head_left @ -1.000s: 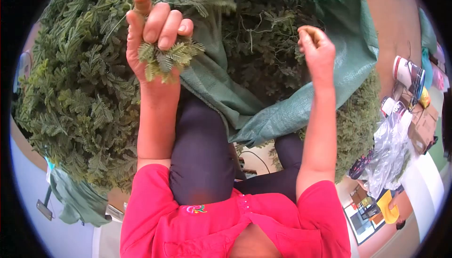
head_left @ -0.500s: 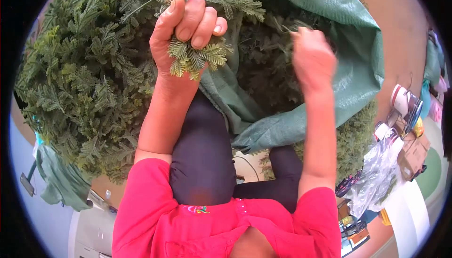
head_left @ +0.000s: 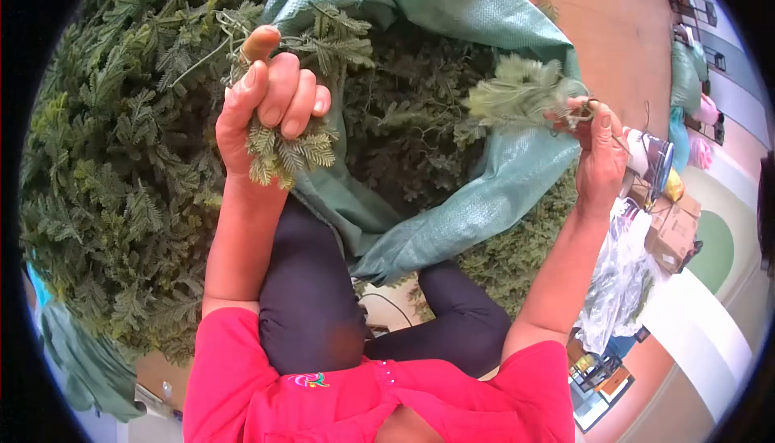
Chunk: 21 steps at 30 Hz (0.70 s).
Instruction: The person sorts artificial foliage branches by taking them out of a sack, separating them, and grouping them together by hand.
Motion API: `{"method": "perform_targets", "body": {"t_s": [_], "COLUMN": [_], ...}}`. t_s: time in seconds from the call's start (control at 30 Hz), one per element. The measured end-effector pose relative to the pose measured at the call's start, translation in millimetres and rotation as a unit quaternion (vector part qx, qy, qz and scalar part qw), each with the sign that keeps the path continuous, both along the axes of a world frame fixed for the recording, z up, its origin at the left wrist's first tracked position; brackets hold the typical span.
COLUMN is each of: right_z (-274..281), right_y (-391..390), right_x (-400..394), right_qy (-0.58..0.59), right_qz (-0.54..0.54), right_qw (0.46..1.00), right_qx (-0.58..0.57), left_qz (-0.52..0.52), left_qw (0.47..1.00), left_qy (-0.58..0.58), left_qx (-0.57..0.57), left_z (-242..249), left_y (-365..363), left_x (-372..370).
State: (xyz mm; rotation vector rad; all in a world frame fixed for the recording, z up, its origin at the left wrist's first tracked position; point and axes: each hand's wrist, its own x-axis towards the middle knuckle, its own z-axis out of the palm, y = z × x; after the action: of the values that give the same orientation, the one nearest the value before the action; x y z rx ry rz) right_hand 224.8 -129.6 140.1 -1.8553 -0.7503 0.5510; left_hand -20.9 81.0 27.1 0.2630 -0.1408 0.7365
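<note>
My left hand (head_left: pixel 274 100) is closed around a bunch of artificial fir sprigs (head_left: pixel 292 152); needle tips poke out below the fingers and wiry stems above. My right hand (head_left: pixel 599 148) pinches the stem of another fir sprig (head_left: pixel 517 92), slightly blurred, over the right rim of a green woven sack (head_left: pixel 476 213). The sack's mouth is open between my hands, with dark fir sprigs (head_left: pixel 404 120) inside it.
A large heap of fir greenery (head_left: pixel 121 176) fills the left side, and more greenery (head_left: pixel 525 253) lies below the sack at right. Clear plastic bags (head_left: pixel 613 281) and a cardboard box (head_left: pixel 674 229) lie further right. A green cloth (head_left: pixel 85 362) is at lower left.
My right hand has come out of the sack and moved right, now with a fir sprig showing in its fingers. My left hand keeps its bunch. The whole view has shifted.
</note>
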Motion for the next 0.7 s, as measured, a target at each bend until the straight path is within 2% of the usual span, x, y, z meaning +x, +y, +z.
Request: {"method": "perform_targets", "body": {"t_s": [0.03, 0.1, 0.2, 0.3, 0.37, 0.43, 0.53, 0.6, 0.7], "right_z": [0.3, -0.3, -3.9, -3.6, -2.5, -0.6, -1.7, -3.2, -7.9], "right_y": [-3.5, -7.9, -13.6, -16.5, -18.4, -21.4, -22.8, -28.2, -28.6], "right_x": [-1.1, 1.6, 0.2, -4.4, -6.6, -8.7, -13.6, -12.7, -21.8], "right_qy": [0.002, 0.096, 0.095, 0.083, 0.077, 0.095, 0.115, 0.107, 0.094], "right_qz": [-0.003, -0.024, -0.039, -0.059, -0.053, 0.012, 0.012, -0.002, -0.018], "right_qw": [1.000, 0.992, 0.990, 0.992, 0.994, 0.995, 0.991, 0.992, 0.992], "right_qx": [-0.004, 0.082, 0.092, 0.070, 0.048, 0.034, 0.063, 0.059, 0.076], "left_qz": [-0.001, -0.006, -0.015, -0.025, -0.029, -0.056, -0.071, -0.049, -0.091], "left_qw": [1.000, 1.000, 1.000, 0.996, 0.973, 0.966, 0.959, 0.945, 0.922], "left_qy": [0.010, 0.013, 0.019, 0.080, 0.217, 0.233, 0.254, 0.286, 0.269], "left_qx": [-0.005, -0.005, 0.013, 0.003, 0.078, 0.097, 0.104, 0.152, 0.263], "left_z": [0.6, 0.8, 3.1, 11.8, 19.3, 22.7, 22.9, 27.4, 19.7], "left_y": [-1.3, -1.5, -5.1, -12.2, -16.4, -19.2, -23.0, -23.5, -21.4], "left_x": [-1.3, -0.8, -1.5, -1.0, 1.8, 5.2, 9.7, 13.8, 23.2]}}
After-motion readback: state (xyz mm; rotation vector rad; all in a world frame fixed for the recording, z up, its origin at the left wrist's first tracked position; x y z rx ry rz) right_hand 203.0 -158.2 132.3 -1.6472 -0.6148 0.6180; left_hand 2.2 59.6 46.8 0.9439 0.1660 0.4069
